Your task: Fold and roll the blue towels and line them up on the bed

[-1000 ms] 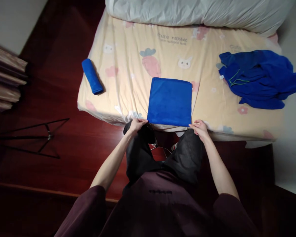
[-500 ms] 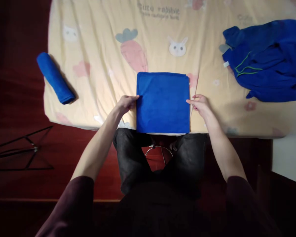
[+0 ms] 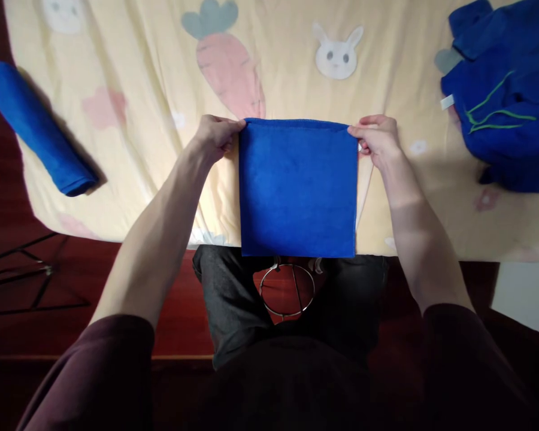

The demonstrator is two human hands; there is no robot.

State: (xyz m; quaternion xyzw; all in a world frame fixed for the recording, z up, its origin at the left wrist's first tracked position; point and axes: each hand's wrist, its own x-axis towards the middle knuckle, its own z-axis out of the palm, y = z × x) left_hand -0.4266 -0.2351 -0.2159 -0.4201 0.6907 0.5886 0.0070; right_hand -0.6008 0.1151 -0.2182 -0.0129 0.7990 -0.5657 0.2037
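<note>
A blue cloth [image 3: 298, 191], folded into a flat square, lies at the near edge of the bed, its lower side slightly past the edge. My left hand [image 3: 218, 134] pinches its far left corner between thumb and fingers. At the far right corner, my right hand [image 3: 377, 137] pinches the cloth the same way. Several layers show along the far side of the square. A rolled blue cloth [image 3: 40, 129] rests to the left, apart from my hands.
Rumpled blue cloths [image 3: 512, 96] with green cord-like lines and a white tag lie at the right. A patterned cream sheet [image 3: 153, 60] covers the bed. On the floor at the left stand black metal legs [image 3: 40, 275]. A metal ring [image 3: 287, 290] shows between my knees.
Both hands have moved from the middle of the square's sides up to its far corners. The view has come closer to the bed.
</note>
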